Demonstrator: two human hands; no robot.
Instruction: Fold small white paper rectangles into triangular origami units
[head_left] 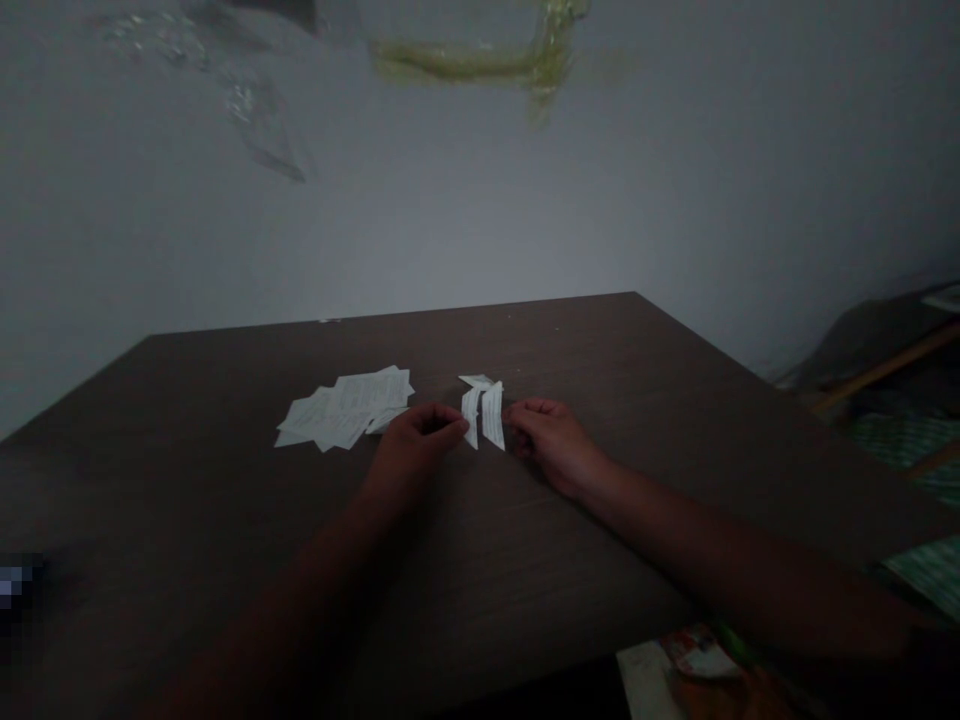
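Over the middle of the table, my left hand (416, 445) is closed in a pinch on the left folded paper piece (471, 415), a narrow slanted strip with print on it. From the other side, the fingers of my right hand (555, 440) pinch the edge of the right folded paper piece (493, 415). These two pieces stand side by side with a thin gap between them. Just behind them lies another small folded paper (475, 381); whether it joins them I cannot tell. Left of my left hand, a loose pile of printed paper sheets (341, 408) lies fanned out.
The dark brown table (600, 350) reaches back to a grey wall (480, 200) with peeling tape marks. A dark, pixelated object (19, 580) sits at the left edge. Past the table's right side are wooden bars (885, 365) and green checked cloth (892, 440).
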